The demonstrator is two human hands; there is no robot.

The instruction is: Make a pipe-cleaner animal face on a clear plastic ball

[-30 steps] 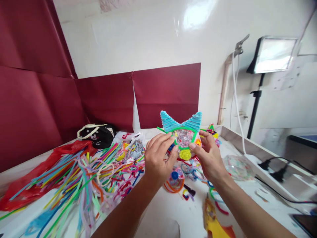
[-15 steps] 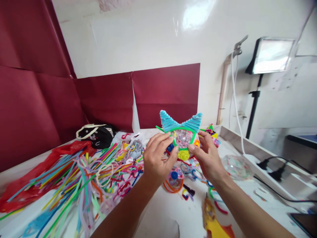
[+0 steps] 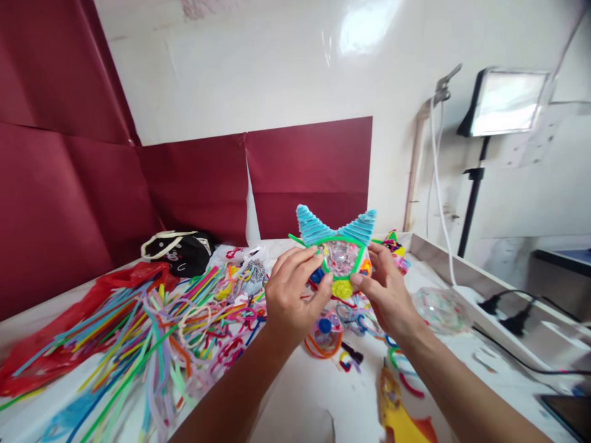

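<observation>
I hold a craft figure [image 3: 340,252] up over the table with both hands. It is a clear glittery ball ringed in green pipe cleaner, with two blue coiled horns on top and a yellow rosette at the bottom. My left hand [image 3: 290,301] grips its left side, fingers curled round it. My right hand [image 3: 385,292] grips the right side, thumb near the rosette. Both hands are closed on the figure.
A heap of coloured pipe cleaners [image 3: 138,332] and a red plastic bag [image 3: 69,320] cover the table's left. A black bag [image 3: 182,252] lies at the back. Small craft pieces [image 3: 325,335], a clear ball [image 3: 441,311], a yellow tool [image 3: 399,412] and black cables [image 3: 512,320] lie to the right.
The view has shifted very slightly. The figure and both hands stay almost in place, with only small finger movements on the figure.
</observation>
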